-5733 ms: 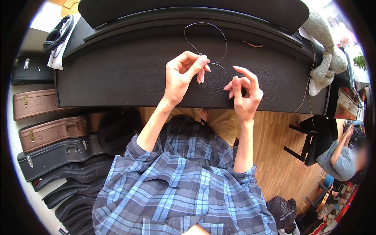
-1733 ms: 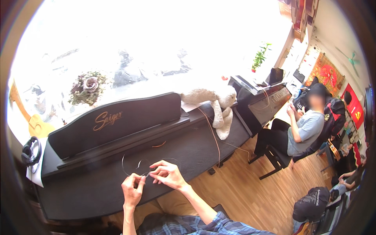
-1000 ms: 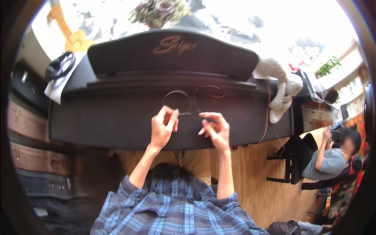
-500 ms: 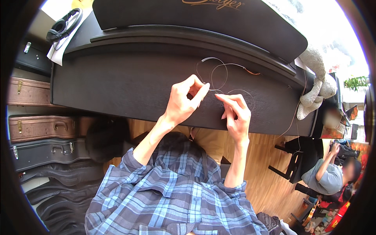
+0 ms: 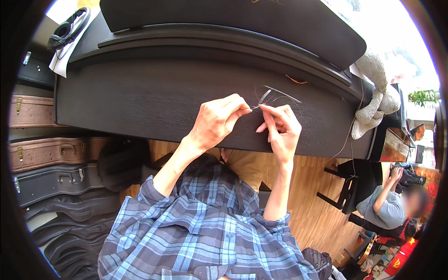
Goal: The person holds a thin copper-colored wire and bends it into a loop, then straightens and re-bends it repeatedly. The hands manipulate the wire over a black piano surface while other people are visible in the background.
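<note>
A thin, looped metal string (image 5: 283, 93) is held between my two hands above the black lid of a piano-like instrument (image 5: 140, 93). My left hand (image 5: 217, 119) is closed, with thumb and forefinger pinching the string. Just to its right, my right hand (image 5: 281, 128) pinches the same string between thumb and forefinger, its other fingers curled. The fingertips almost meet. Loose loops rise beyond the right fingertips. An orange-coloured strand (image 5: 296, 81) shows farther back over the lid; whether it joins the string I cannot tell.
Headphones (image 5: 69, 30) rest at the far left. A grey plush toy (image 5: 373, 109) hangs at the lid's right end, with a long thin strand (image 5: 353, 126) near it. Instrument cases (image 5: 49, 182) are stacked at left. Another person (image 5: 385, 205) sits at right beyond a black stool (image 5: 347, 186).
My hands have come closer together, the left moving slightly right. The string's wide loops have drawn into a tighter bunch by the right fingertips. The view has shifted slightly.
</note>
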A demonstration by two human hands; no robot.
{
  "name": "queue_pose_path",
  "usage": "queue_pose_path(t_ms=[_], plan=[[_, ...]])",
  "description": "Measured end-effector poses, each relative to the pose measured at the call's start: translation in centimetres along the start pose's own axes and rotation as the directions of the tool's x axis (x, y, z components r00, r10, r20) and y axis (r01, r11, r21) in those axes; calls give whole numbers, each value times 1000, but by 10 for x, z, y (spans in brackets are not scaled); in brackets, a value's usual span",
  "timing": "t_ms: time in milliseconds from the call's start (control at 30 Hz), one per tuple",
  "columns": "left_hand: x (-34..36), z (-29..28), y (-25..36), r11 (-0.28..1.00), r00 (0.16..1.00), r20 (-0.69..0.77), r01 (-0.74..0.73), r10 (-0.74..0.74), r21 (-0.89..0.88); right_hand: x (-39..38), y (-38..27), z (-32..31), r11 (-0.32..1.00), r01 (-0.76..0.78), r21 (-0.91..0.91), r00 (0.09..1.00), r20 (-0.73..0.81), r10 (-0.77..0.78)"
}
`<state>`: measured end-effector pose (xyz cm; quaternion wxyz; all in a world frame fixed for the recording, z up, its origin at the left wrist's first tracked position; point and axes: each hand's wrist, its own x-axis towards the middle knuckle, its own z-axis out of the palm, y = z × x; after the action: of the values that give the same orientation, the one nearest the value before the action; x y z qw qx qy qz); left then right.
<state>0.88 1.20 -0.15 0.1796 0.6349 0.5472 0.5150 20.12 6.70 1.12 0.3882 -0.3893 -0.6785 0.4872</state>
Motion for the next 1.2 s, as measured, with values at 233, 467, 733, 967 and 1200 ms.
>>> queue_pose_path(t_ms=[233, 467, 733, 967, 1200], plan=[[-1, -5, 1, 981, 987, 114, -132, 116, 142, -2, -2, -5, 958, -139, 252, 981, -98, 168], [-2, -8, 2, 991, 996, 72, 65, -57, -120, 2, -2, -7, 959, -111, 260, 991, -44, 127], [-1, -7, 3, 929, 970, -31, 220, -240, -298, -1, 10, -11, 949, 224, 223, 970, -150, -194], [1, -5, 4, 915, 949, -105, 252, -298, -315, -12, -7, -16, 992, 95, -84, 992, -70, -101], [3, -4, 4, 894, 928, -124, 294, -351, -337, -28, -16, -6, 994, 86, 62, 979, -188, -73]])
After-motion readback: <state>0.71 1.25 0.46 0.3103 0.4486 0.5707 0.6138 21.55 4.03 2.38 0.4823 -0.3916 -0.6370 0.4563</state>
